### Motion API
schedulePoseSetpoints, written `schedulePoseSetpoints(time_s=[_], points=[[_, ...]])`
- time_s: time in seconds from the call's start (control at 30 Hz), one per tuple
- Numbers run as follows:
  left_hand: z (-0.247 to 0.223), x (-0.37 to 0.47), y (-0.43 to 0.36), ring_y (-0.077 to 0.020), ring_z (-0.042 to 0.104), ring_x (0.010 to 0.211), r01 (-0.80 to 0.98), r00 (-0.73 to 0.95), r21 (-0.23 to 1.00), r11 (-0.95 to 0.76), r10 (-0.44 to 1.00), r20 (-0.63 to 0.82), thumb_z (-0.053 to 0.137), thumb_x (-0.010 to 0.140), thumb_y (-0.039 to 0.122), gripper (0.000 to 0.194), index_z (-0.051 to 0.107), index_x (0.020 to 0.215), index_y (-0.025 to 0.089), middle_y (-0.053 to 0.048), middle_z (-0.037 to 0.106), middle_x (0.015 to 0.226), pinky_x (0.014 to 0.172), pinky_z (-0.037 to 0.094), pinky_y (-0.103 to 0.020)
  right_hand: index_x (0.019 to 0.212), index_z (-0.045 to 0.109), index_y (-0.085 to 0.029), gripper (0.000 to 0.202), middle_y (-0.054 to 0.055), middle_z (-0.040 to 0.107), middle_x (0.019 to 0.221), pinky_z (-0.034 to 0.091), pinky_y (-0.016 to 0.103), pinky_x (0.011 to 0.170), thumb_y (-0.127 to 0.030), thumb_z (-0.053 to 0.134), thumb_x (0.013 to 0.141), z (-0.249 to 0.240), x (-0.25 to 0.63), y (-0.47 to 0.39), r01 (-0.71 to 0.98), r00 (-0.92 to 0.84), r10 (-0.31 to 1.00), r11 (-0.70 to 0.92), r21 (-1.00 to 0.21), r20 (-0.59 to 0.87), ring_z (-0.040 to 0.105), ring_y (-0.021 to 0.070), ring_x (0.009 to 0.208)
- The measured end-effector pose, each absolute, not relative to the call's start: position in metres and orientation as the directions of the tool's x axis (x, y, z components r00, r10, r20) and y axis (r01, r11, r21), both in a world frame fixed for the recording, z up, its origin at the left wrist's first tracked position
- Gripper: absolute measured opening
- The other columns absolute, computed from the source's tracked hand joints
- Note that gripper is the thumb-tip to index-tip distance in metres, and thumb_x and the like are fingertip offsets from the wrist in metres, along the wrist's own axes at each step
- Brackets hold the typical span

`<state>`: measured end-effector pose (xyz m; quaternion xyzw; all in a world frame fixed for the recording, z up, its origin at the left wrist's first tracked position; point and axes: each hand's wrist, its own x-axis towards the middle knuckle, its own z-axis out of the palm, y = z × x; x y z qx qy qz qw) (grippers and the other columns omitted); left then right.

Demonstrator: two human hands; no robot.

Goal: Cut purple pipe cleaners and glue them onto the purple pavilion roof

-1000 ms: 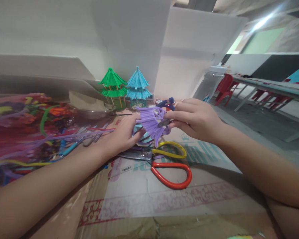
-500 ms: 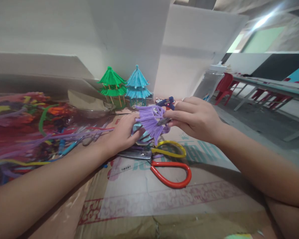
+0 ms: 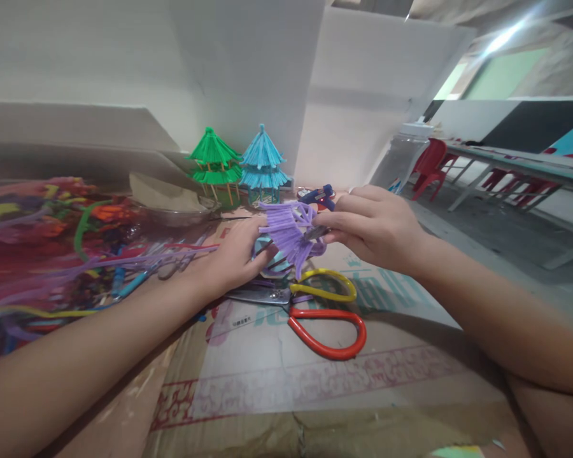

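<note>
Head view: purple fringed piece (image 3: pixel 289 235) between both hands (image 3: pixel 310 235), above scissors (image 3: pixel 281 296).

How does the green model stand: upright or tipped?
Upright: the green model has its peak at the top, its lower roof beneath.

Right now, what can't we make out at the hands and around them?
All head view:
Left hand, far fingers: behind purple piece.
Grey item, identity: partly covered by right hand.
Scissors, blade tips: behind left forearm.
Colorful pile: blurred, cut off by left edge.
</note>
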<state>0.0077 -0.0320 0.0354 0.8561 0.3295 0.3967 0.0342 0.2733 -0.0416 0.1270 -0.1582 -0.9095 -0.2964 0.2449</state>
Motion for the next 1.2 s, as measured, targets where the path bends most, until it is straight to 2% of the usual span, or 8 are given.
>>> schedulePoseSetpoints(time_s=[0.17,0.37,0.53,0.93,1.2], points=[[0.0355,0.0076,-0.0321,-0.0295,0.056,0.123,0.521,0.473,0.327,-0.789,0.585,0.658,0.047,0.096,0.041,0.042,0.054,0.131,0.018,-0.013,0.060,0.135,0.107,0.043,-0.046,0.108,0.070,-0.019,0.027,0.007,0.068,0.082,0.044,0.033,0.070,-0.034,0.050,0.100,0.1282,0.2745,-0.0404,0.429,-0.815,0.149,0.804,0.412,0.559,0.059,0.0187,0.075],[0.0346,0.0076,-0.0329,-0.0307,0.056,0.123,0.552,0.455,0.343,-0.760,0.619,0.640,0.048,0.094,0.040,0.041,0.056,0.127,0.019,-0.014,0.061,0.132,0.107,0.043,-0.049,0.105,0.070,-0.019,0.025,0.007,0.068,0.081,0.043,0.033,0.071,-0.033,0.050,0.100,0.1226,0.2701,-0.0397,0.416,-0.816,0.135,0.812,0.409,0.562,0.060,0.0191,0.077],[0.0333,0.0077,-0.0331,-0.0327,0.055,0.125,0.558,0.439,0.344,-0.755,0.620,0.650,0.049,0.093,0.041,0.042,0.054,0.129,0.020,-0.015,0.060,0.133,0.107,0.042,-0.052,0.105,0.071,-0.020,0.026,0.005,0.063,0.075,0.040,0.032,0.067,-0.035,0.050,0.100,0.1222,0.2694,-0.0405,0.417,-0.825,0.137,0.801,0.429,0.548,0.055,0.0182,0.070],[0.0357,0.0070,-0.0343,-0.0306,0.055,0.124,0.551,0.463,0.322,-0.770,0.603,0.650,0.049,0.095,0.038,0.040,0.054,0.130,0.018,-0.014,0.060,0.132,0.108,0.042,-0.049,0.099,0.071,-0.019,0.030,0.005,0.064,0.074,0.038,0.031,0.067,-0.035,0.046,0.101,0.1216,0.2666,-0.0422,0.460,-0.809,0.177,0.785,0.416,0.560,0.055,0.0182,0.070],[0.0374,0.0087,-0.0349,-0.0315,0.056,0.123,0.541,0.456,0.323,-0.777,0.593,0.663,0.049,0.094,0.037,0.040,0.055,0.128,0.018,-0.014,0.062,0.130,0.106,0.043,-0.048,0.098,0.071,-0.018,0.032,0.005,0.065,0.075,0.040,0.031,0.067,-0.036,0.045,0.103,0.1223,0.2673,-0.0400,0.425,-0.824,0.134,0.789,0.443,0.551,0.056,0.0174,0.070]])
